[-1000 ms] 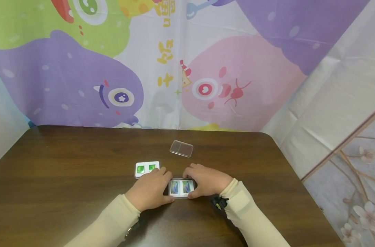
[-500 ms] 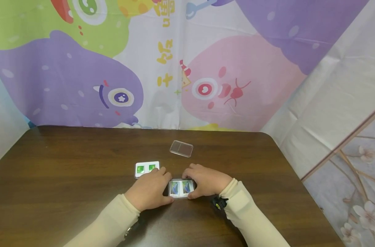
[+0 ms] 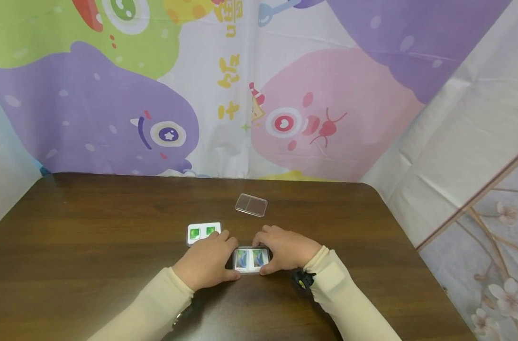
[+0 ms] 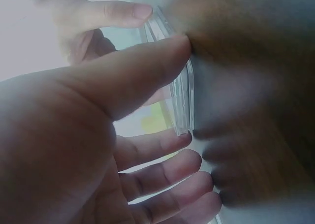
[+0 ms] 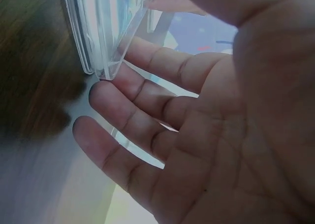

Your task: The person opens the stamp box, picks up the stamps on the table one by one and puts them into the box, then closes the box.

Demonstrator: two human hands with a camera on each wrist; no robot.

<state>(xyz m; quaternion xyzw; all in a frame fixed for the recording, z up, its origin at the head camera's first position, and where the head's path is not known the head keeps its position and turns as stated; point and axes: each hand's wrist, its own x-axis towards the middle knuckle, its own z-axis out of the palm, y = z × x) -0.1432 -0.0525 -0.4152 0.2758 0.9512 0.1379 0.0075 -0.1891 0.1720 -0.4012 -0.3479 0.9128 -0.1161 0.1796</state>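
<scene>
Between my two hands, near the middle of the table, lies a clear plastic case (image 3: 250,260) with two small blue-green pictures showing on top. My left hand (image 3: 205,263) grips its left end, thumb on the near edge and fingers at the far edge. On the right end, my right hand (image 3: 288,248) pinches it the same way. Both wrist views show the case edge (image 4: 183,101) as stacked clear layers close to the tabletop. Behind my left fingers sits a similar white-faced case (image 3: 195,234) with two green pictures, its lower right part hidden by that hand.
Farther back lies a clear plastic cover (image 3: 251,205) with a line across it, flat on the brown wooden table (image 3: 92,227). A cartoon-printed cloth (image 3: 224,151) hangs right behind the table's far edge. Pale fabric (image 3: 438,156) stands along the right side.
</scene>
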